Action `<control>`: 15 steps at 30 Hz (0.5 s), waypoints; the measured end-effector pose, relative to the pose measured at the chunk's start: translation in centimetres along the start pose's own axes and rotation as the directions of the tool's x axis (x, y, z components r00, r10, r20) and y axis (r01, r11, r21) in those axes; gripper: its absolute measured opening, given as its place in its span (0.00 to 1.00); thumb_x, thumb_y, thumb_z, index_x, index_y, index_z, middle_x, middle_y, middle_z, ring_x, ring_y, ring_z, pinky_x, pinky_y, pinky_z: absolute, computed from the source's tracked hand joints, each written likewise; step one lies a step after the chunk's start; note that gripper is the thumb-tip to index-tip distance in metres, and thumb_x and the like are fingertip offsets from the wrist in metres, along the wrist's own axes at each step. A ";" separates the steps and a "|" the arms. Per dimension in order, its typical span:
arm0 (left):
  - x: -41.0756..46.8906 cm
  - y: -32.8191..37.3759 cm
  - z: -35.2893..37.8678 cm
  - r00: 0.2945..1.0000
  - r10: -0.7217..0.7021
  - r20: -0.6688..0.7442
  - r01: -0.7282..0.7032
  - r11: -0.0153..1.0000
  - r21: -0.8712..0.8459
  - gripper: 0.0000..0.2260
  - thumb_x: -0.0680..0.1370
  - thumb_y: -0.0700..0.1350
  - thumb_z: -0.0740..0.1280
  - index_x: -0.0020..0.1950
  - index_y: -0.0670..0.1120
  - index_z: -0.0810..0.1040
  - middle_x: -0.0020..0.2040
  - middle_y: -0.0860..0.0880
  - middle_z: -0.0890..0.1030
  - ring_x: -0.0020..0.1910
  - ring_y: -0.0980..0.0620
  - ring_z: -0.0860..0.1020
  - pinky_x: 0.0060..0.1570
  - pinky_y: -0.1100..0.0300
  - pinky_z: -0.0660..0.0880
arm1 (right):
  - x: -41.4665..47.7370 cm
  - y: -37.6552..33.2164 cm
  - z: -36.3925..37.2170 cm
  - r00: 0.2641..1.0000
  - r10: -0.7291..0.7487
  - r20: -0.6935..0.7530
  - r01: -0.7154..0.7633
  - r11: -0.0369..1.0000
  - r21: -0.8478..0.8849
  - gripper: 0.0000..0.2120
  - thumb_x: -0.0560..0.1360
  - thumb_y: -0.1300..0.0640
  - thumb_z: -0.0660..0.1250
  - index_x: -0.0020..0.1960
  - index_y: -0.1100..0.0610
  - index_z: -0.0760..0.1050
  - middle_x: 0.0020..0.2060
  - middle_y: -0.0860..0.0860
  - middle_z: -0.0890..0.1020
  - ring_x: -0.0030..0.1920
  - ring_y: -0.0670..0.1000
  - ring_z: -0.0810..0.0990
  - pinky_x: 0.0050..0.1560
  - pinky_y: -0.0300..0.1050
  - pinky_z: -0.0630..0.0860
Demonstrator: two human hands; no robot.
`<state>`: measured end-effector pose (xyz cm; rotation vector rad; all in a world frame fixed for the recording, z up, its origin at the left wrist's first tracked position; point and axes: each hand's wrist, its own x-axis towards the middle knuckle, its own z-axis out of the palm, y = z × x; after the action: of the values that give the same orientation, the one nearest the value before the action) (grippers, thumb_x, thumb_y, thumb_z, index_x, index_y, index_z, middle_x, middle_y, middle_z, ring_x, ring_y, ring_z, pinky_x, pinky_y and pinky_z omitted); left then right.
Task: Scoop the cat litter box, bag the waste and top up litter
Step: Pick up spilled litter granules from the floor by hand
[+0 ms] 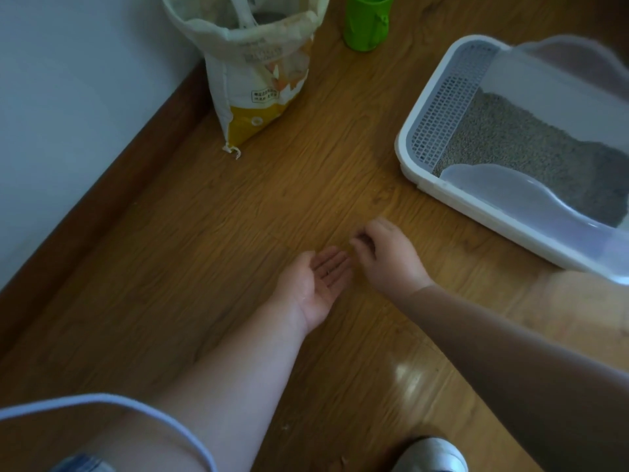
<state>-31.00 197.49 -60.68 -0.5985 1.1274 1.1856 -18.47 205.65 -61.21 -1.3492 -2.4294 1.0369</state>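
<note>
A white litter box (413, 168) with a grey grid step stands on the wooden floor at the right, holding grey litter (517, 144). A translucent shield runs around its rim. An open white and yellow litter sack (258, 80) stands by the wall at the top. My left hand (318, 284) lies palm up on the floor, fingers straight, with a few small dark grains on it. Just to its right my right hand (384, 253) hovers low over the floor, palm down, fingertips curled together in a pinch. What it pinches is too small to see.
A green plastic container (367, 22) stands beyond the sack at the top. A white wall with a brown baseboard (102, 206) runs along the left. A shoe (432, 454) shows at the bottom edge. A few stray grains lie on the floor.
</note>
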 end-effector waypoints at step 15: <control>-0.6 1.1 -2.4 0.994 0.039 -0.099 -0.044 0.998 -0.045 0.17 0.85 0.45 0.54 0.61 0.35 0.76 0.56 0.36 0.81 0.55 0.41 0.81 0.54 0.49 0.78 | 4.5 1.1 1.9 0.997 0.054 0.053 -0.041 0.973 -0.228 0.24 0.81 0.55 0.59 0.76 0.55 0.65 0.75 0.52 0.67 0.76 0.54 0.62 0.77 0.50 0.56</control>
<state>-32.84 195.57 -60.87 -0.6784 1.2023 1.2327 -21.18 208.65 -64.08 -1.4706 -2.6384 0.8408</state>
